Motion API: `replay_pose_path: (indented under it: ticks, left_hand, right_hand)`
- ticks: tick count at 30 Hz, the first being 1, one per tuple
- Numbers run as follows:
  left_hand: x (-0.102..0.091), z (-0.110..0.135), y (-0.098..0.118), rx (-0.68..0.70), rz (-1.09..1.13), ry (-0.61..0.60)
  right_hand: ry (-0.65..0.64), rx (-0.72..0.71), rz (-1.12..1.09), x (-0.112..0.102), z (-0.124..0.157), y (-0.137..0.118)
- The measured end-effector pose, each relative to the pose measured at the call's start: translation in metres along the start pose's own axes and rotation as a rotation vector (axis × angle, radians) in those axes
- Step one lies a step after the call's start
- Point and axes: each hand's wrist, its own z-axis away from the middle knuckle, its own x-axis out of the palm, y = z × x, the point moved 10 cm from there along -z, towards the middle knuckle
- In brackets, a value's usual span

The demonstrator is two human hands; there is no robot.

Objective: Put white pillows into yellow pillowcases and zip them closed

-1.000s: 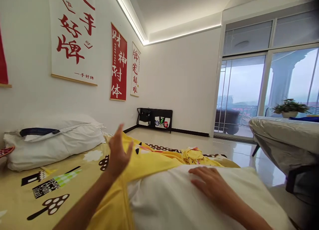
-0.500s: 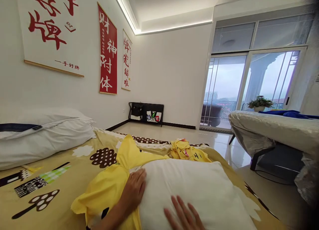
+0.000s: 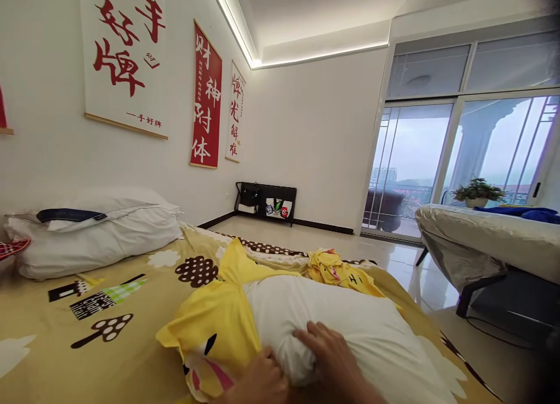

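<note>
A white pillow (image 3: 371, 328) lies on the bed in front of me, its left end inside a yellow pillowcase (image 3: 219, 311) with black and pink printing. My left hand (image 3: 265, 375) is closed on the pillowcase's open edge, at the near side of the pillow. Just to its right, my right hand (image 3: 330, 351) grips the pillow, and the white fabric bunches up beside its fingers. Part of the case's near edge is hidden behind my left hand. Beyond the pillow rests a crumpled yellow cloth (image 3: 336, 270) with "Hi" printed on it.
White pillows (image 3: 118, 241) with a dark blue band are stacked on the patterned bedsheet (image 3: 144, 334) at left. A plastic-wrapped table (image 3: 481, 229) bearing a potted plant (image 3: 476, 191) stands at right. A black rack (image 3: 266, 203) is by the far wall.
My left hand has moved down along the case edge to the near side. My right hand has gone from lying spread on the pillow to gripping and bunching it. The view has shifted left.
</note>
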Motion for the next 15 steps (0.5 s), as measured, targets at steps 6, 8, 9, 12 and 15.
replay_pose_path:
  ticks: [6,8,9,12,15]
  left_hand:
    - [-0.098,-0.056,-0.022,-0.304,0.240,0.388]
    - [-0.101,-0.063,-0.016,-0.247,0.251,0.403]
    - [-0.093,-0.066,-0.008,-0.183,0.227,0.372]
    - [-0.045,-0.062,0.016,-0.018,0.146,0.180]
    - [-0.012,-0.051,0.022,-0.015,0.098,0.041]
  right_hand:
    - [-0.036,0.114,-0.151,-0.068,-0.056,0.002]
    - [-0.149,0.067,-0.264,-0.047,-0.057,0.002]
    - [-0.228,0.038,-0.310,-0.029,-0.051,0.001]
    - [-0.382,0.015,-0.368,0.024,-0.015,0.003]
    - [-0.357,0.039,-0.363,0.045,0.022,0.007]
